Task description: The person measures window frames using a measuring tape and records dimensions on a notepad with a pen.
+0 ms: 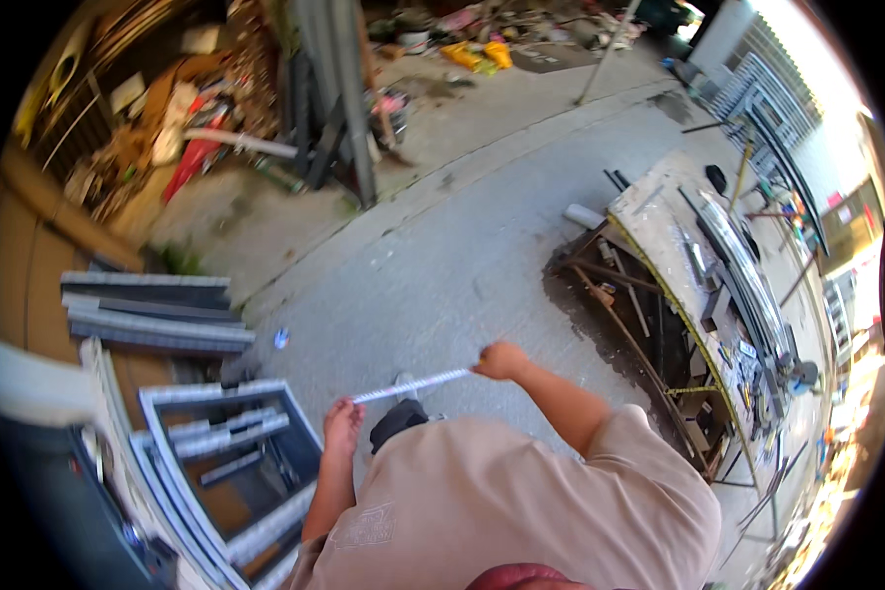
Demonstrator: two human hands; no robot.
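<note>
A thin white measuring tape [415, 384] with small marks along it is stretched between my two hands, in front of my body. My left hand [342, 427] pinches its left end, close beside the metal frames. At the other end my right hand [501, 361] is closed in a fist around the tape, a little farther out. The tape's case, if there is one, is hidden by the fingers. Below the strip, part of a dark shoe or trouser leg [395, 421] shows over the concrete floor.
Grey rectangular metal frames [228, 472] lean at my left, with stacked grey profiles [157, 313] beyond them. A workbench [659, 211] loaded with metal bars and tools stands at right. Upright posts [336, 98] and heaps of scrap [182, 108] lie farther off.
</note>
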